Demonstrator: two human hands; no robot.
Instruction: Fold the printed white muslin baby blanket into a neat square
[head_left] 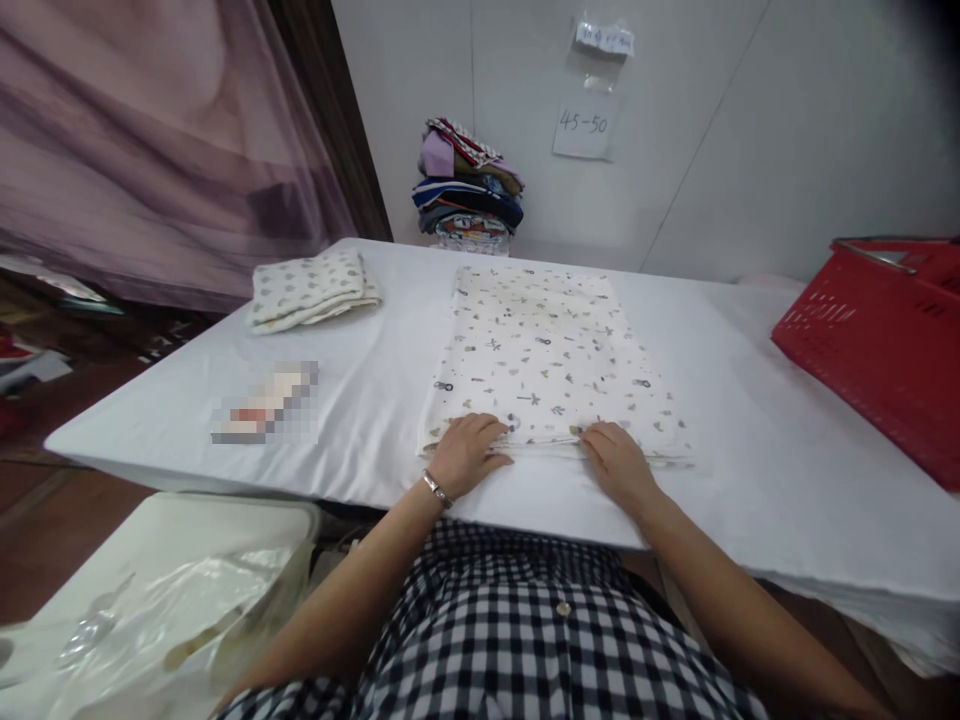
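Note:
A white patterned cloth (544,350) lies folded into a long strip on the white table (360,380), running away from me. My left hand (466,452) and my right hand (616,462) both rest on its near edge, fingers curled over the hem and pinching it. A bracelet sits on my left wrist. The fingertips are partly tucked under the fabric.
A second folded patterned cloth (311,288) lies at the table's far left. A stack of folded clothes (469,190) stands against the back wall. A red basket (881,340) sits at the right. A blurred small item (266,405) lies left of me. A white bin (150,590) stands below left.

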